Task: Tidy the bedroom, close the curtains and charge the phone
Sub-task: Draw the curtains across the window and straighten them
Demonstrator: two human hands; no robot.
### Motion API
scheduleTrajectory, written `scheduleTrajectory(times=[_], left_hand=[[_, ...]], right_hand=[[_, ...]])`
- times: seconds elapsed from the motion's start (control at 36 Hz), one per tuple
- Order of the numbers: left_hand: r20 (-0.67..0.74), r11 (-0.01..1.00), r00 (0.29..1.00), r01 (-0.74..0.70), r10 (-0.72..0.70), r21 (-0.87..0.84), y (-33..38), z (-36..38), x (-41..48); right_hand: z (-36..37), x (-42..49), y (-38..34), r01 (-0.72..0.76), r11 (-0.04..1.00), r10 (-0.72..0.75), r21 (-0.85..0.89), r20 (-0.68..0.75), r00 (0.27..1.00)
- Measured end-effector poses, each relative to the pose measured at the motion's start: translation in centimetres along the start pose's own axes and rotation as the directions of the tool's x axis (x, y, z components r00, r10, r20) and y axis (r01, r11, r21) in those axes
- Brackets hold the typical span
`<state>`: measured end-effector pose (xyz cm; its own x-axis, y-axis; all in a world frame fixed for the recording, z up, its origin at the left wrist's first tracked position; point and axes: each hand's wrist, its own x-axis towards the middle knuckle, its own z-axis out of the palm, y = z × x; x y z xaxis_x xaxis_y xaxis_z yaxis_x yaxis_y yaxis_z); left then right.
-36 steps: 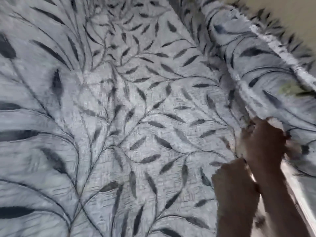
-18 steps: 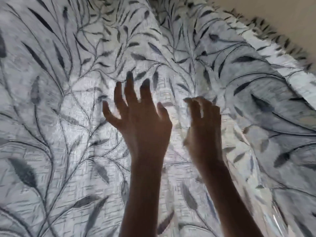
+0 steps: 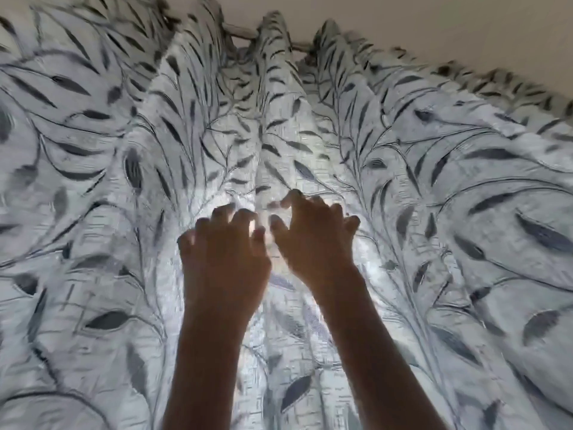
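1. Change: half a second ago my left hand (image 3: 224, 252) was spread wide. Both hands now sit together at the centre seam.
2. Fingers: my right hand (image 3: 313, 240) pinches the curtain (image 3: 434, 218) edge. The left is curled narrow, and I cannot tell whether it grips.
3. Meaning: closing is probably nearly done.
4. Curtain: directly ahead, hung pleated from the rod (image 3: 240, 31). It is pale grey, leaf-printed and backlit.

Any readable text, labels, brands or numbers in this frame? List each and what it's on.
None. The curtain shows only a leaf print, no lettering. The curtain rod, the beige surface above it, the left hand and the right hand carry no writing, label or number.
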<state>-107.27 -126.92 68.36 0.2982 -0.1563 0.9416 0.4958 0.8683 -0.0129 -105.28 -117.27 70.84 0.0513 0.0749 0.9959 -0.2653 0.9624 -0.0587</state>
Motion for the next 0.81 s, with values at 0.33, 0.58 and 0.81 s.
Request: scheduleTrajectory(times=[0.33,0.58,0.81], left_hand=[[-0.3,0.899,0.878,0.422,-0.372,0.119,-2.6,-5.9,3.4],[0.214,0.894,0.875,0.447,-0.434,-0.019,-8.4,-7.0,4.5],[-0.224,0.995,0.974,-0.008,0.031,0.101,-12.6,-11.0,3.7]], right_hand=[[0.8,0.2,-7.7,0.134,0.664,-0.192,0.736,-0.005,0.981],[4.8,-0.7,-12.0,0.055,0.59,-0.058,0.806,-0.026,0.998],[7.8,-0.8,-14.2,0.167,0.863,-0.064,0.477,-0.226,0.972]])
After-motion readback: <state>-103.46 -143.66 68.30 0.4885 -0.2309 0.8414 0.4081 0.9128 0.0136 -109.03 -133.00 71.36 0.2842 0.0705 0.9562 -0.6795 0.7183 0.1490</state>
